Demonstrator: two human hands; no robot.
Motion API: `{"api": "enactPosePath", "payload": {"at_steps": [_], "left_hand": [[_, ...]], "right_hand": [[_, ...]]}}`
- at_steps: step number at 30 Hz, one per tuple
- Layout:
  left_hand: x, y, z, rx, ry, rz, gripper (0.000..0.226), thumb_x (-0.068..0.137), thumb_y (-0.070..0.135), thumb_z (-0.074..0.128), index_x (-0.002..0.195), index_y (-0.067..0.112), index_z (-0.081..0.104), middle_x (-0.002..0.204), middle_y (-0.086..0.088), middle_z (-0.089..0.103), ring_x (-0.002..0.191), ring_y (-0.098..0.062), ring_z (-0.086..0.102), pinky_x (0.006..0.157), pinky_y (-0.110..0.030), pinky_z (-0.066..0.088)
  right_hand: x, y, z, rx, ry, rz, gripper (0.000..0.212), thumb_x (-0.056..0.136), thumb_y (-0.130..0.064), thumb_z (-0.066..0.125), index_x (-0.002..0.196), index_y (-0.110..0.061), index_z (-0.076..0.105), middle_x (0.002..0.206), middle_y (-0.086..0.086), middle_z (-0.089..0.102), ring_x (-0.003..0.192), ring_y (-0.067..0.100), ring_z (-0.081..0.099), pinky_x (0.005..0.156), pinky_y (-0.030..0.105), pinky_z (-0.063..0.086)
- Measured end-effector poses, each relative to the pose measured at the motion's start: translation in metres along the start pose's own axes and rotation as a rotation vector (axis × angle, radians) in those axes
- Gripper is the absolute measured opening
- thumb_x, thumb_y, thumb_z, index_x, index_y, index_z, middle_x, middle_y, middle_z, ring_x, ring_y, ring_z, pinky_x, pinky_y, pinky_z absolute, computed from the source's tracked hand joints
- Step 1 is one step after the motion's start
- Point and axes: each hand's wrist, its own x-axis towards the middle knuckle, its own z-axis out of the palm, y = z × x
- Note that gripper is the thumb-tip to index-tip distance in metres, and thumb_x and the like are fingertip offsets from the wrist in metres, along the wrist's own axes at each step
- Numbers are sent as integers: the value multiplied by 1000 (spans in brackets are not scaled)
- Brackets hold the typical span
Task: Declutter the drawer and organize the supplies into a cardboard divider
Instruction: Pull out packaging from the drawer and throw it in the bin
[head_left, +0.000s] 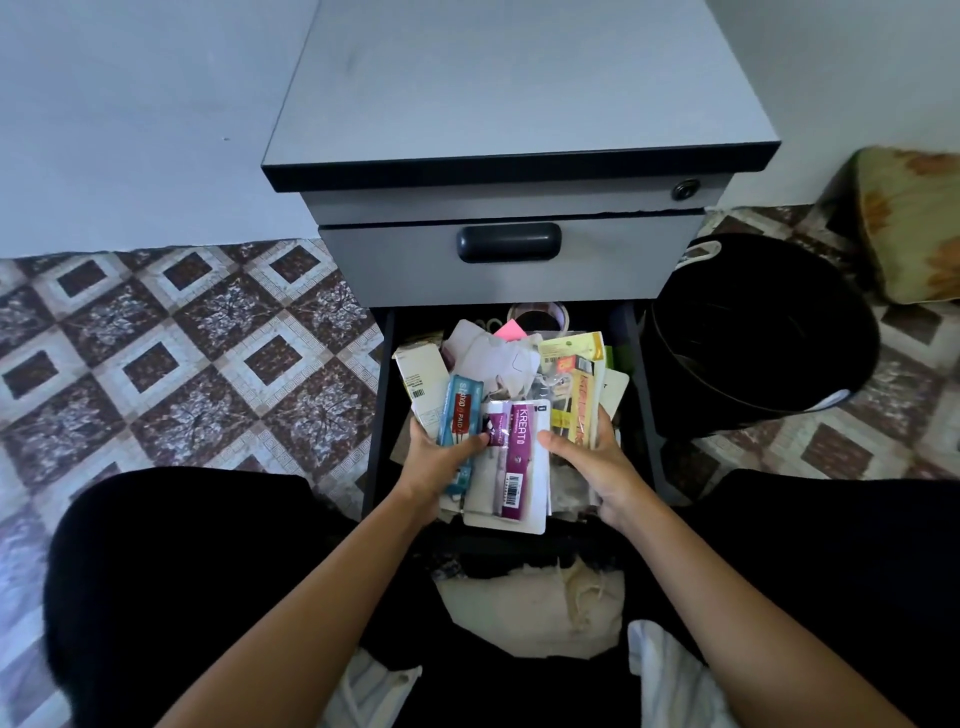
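Note:
The lower drawer (383, 395) of a grey cabinet stands pulled out, stuffed with a pile of supplies. My left hand (441, 460) grips the left side of the pile, thumb across a blue packet (460, 410). My right hand (592, 457) grips the right side, fingers round a yellow packet (582, 405). Between my hands lies a white card with a purple KREATO pack (517, 457). Further back are white papers (493, 358), a pink note (511, 330), a white box (421, 371) and a tape roll (537, 317). No cardboard divider is in view.
The grey cabinet (519, 93) has a shut upper drawer with a black handle (509, 242). A black bag (758, 332) sits on the patterned floor (182, 353) to the right, a cushion (914, 223) beyond it. My knees flank the drawer.

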Motion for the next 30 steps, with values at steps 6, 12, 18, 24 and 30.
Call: {"api": "enactPosePath", "payload": {"at_steps": [6, 12, 18, 24, 30], "left_hand": [[-14, 10, 5, 14, -25, 73, 67, 76, 1, 72, 128, 16, 32, 109, -3, 60, 89, -14, 64, 64, -25, 51], [-30, 20, 18, -13, -61, 108, 59, 76, 1, 72, 119, 19, 36, 105, -2, 62, 85, -13, 65, 63, -27, 54], [-50, 17, 33, -12, -79, 133, 58, 77, 3, 72, 117, 25, 36, 109, -4, 63, 93, -20, 67, 74, -38, 56], [-65, 14, 42, -30, -95, 124, 58, 78, 6, 72, 119, 24, 37, 106, -2, 65, 91, -18, 68, 72, -36, 56], [-60, 24, 62, 18, -150, 154, 58, 76, 3, 74, 117, 20, 36, 108, -4, 63, 87, -16, 68, 68, -31, 58]], "right_hand": [[-11, -10, -8, 5, -25, -43, 54, 70, -16, 78, 108, -40, 48, 110, -5, 67, 107, 16, 62, 97, 37, 47], [-32, -25, -18, 47, -12, -106, 49, 72, -11, 75, 104, -38, 50, 102, -8, 69, 96, 7, 64, 80, 25, 49], [-53, -30, -31, 51, -2, -139, 60, 65, -17, 75, 114, -38, 48, 102, -7, 70, 98, 11, 65, 87, 32, 50], [-68, -35, -42, 22, -9, -157, 60, 58, -23, 76, 107, -42, 47, 104, -7, 69, 100, 12, 65, 88, 35, 49], [-76, -42, -54, 87, 87, -194, 57, 68, -15, 74, 114, -36, 47, 102, -7, 69, 93, 9, 66, 76, 28, 51]]}}
